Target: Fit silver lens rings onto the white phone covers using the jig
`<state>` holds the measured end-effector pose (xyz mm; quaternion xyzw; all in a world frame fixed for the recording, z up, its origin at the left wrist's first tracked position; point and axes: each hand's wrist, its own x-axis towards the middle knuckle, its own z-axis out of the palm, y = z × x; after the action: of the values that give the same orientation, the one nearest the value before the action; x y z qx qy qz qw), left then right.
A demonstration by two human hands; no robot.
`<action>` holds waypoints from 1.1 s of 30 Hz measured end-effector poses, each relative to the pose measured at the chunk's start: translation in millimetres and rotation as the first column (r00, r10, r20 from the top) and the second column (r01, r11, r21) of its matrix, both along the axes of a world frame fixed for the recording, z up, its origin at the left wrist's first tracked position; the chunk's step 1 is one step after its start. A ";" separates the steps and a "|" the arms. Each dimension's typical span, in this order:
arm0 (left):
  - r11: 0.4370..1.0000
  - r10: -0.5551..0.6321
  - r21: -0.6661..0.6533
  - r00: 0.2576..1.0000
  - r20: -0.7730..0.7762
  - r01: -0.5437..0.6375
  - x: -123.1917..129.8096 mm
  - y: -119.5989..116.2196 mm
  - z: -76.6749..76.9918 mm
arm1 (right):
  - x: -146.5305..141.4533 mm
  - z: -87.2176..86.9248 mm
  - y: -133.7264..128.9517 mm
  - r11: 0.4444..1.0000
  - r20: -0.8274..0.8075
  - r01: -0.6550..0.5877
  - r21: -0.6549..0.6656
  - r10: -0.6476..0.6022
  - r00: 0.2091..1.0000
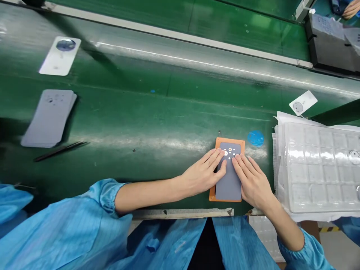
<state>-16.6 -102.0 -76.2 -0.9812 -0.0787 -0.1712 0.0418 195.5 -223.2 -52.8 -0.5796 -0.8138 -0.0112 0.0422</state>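
A grey phone back panel (228, 182) with camera holes near its top lies on an orange fixture plate (212, 195). My left hand (204, 170) reaches in from the left, its fingertips resting on the panel's upper left by the holes and its thumb apart. From the right, my right hand (253, 180) lays its stretched fingers on the panel's upper right edge. Neither hand is wrapped round anything. White and orange spots show through the holes between the fingertips. Whatever lies directly under the fingers is hidden.
At left are a stack of grey panels (49, 120), black tweezers (60, 150) and a white phone back (60, 56). A clear compartment tray (323, 168) on papers stands at right, near a small white card-like piece (303, 102) and a blue disc (255, 138). Another person's hand (351, 9) shows top right.
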 end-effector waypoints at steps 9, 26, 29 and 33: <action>0.998 0.009 -0.056 0.999 -0.051 -0.012 -0.7 -6.5 0.4 | -4.1 -6.9 -1.5 0.998 -0.012 0.047 -0.035 -0.047 0.999; 0.605 0.037 -0.764 0.951 0.308 0.224 31.3 43.8 22.2 | 1.6 14.9 14.2 0.918 -0.584 0.268 0.292 -0.050 0.810; 0.135 0.307 -0.943 0.892 0.332 0.305 50.3 53.1 44.1 | -1.0 37.9 38.0 0.872 -0.852 0.465 0.152 -0.123 0.509; -0.164 0.510 -0.849 0.780 0.363 0.502 59.9 54.5 55.7 | -10.3 42.9 57.3 0.890 -0.933 0.450 0.069 -0.102 0.344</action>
<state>43.3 -47.5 -20.5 -0.5194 -0.1917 -0.3605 -0.7507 185.2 -165.9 -9.9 -0.6050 -0.5302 0.1706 0.5690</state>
